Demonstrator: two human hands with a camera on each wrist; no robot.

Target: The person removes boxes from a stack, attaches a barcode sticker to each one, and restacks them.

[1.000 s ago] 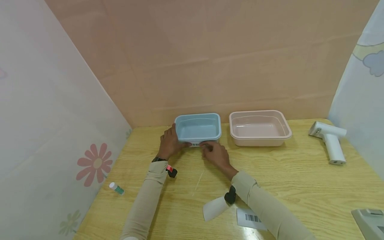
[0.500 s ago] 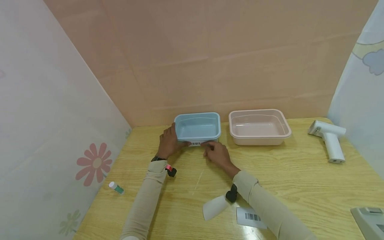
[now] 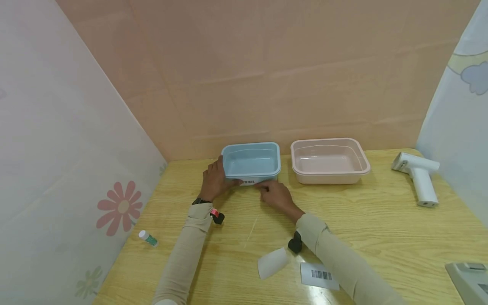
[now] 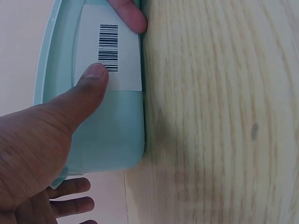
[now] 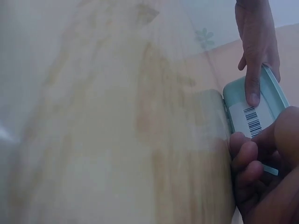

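Observation:
A light blue plastic basin stands against the back wall, with a white barcode label on its front side. My left hand holds the basin's left end. Its thumb presses on the label beside the bars, and its other fingers reach round the end wall. My right hand is at the basin's front, one extended finger touching the label near its lower edge. In the right wrist view the other fingers of that hand are curled and hold nothing visible.
A pink basin stands to the right. Farther right lies a white handheld scanner. A glue stick is at left; near the front lie a curled white paper and a barcode label sheet. A grey device sits front right.
My right hand has shifted slightly along the front of the blue basin, and more of the label shows between the hands. The left hand stays in place.

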